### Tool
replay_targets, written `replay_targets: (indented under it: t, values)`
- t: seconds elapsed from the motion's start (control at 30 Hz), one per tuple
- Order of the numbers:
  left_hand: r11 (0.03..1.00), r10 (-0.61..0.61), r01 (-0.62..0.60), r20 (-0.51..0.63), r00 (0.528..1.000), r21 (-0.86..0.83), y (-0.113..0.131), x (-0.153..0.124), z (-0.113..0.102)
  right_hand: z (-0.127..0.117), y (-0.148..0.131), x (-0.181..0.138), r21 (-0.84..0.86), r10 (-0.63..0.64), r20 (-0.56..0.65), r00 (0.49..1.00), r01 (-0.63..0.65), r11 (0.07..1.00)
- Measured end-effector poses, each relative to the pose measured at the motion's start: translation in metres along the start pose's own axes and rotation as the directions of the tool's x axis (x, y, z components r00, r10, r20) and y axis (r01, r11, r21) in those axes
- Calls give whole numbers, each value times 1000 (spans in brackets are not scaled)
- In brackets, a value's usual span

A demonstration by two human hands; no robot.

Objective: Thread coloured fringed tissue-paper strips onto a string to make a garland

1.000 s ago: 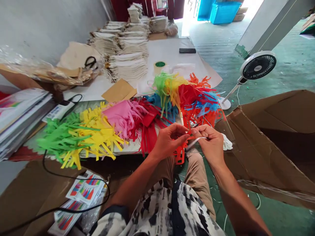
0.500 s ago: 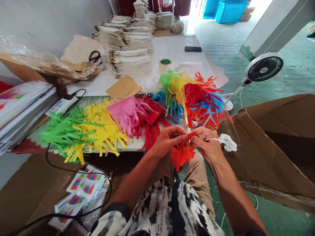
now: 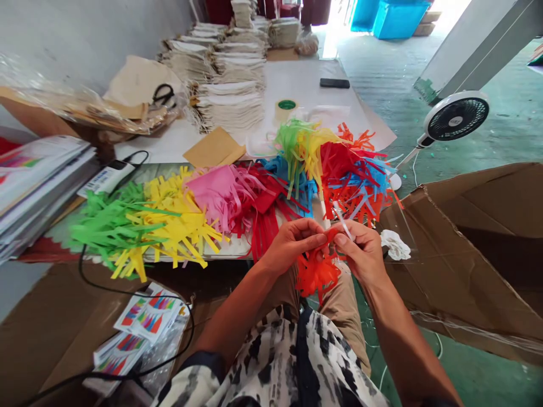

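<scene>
My left hand (image 3: 292, 243) and my right hand (image 3: 360, 251) meet over my knees, both pinched on an orange fringed paper piece (image 3: 316, 271) that hangs crumpled below them. A thin white strip (image 3: 341, 219) sticks up from my right fingers. Just beyond the hands lies a row of fringed paper cut-outs on the low table: green (image 3: 106, 229), yellow (image 3: 178, 217), pink (image 3: 216, 192), red (image 3: 265, 212), and a mixed pile of blue, red, orange and green (image 3: 343, 169).
A crumpled white scrap (image 3: 394, 244) lies right of my hand. An open cardboard box (image 3: 475, 249) stands at right, a white floor fan (image 3: 453, 118) behind it. Farther back are tape (image 3: 285, 110), stacked cloth bags (image 3: 229, 85), scissors (image 3: 163, 95), a phone (image 3: 334, 83). A black cable (image 3: 127, 294) loops at left.
The orange paper piece has bunched up and dropped lower under my hands. The white strip, earlier pointing right toward the white scrap, now stands up from my right fingers.
</scene>
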State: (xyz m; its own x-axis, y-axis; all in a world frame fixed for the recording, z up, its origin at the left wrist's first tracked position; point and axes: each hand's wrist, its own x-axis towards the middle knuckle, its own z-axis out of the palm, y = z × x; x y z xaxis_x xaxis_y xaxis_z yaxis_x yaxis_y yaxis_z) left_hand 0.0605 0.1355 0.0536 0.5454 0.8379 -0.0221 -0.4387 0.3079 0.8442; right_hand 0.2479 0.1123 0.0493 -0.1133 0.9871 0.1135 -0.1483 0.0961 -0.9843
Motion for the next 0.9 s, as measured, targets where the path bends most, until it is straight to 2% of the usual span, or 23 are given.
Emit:
replay_targets:
  t: [0.13,0.3,0.5,0.6,0.8,0.9]
  values:
    - [998,41,-40,-36,998,39,-3,-2,2,2,-3,1,-94,-44,-32,999,40,995]
    - [991,100,-82,-170,980,108,-4,-4,6,5,-3,3,-191,-28,-96,995,9,982]
    - [979,177,-146,-239,955,144,-7,-7,7,8,1,5,-155,5,-106,994,-21,988]
    - [987,140,-119,-217,966,109,-9,-7,3,8,4,6,-175,-12,-100,995,-6,985]
    - [999,-48,48,-116,992,-5,-7,-3,-8,11,1,11,-187,-11,-22,1000,6,982]
    - [998,-45,38,-141,989,-52,-7,-2,-12,10,-6,13,-274,-54,-8,998,50,960]
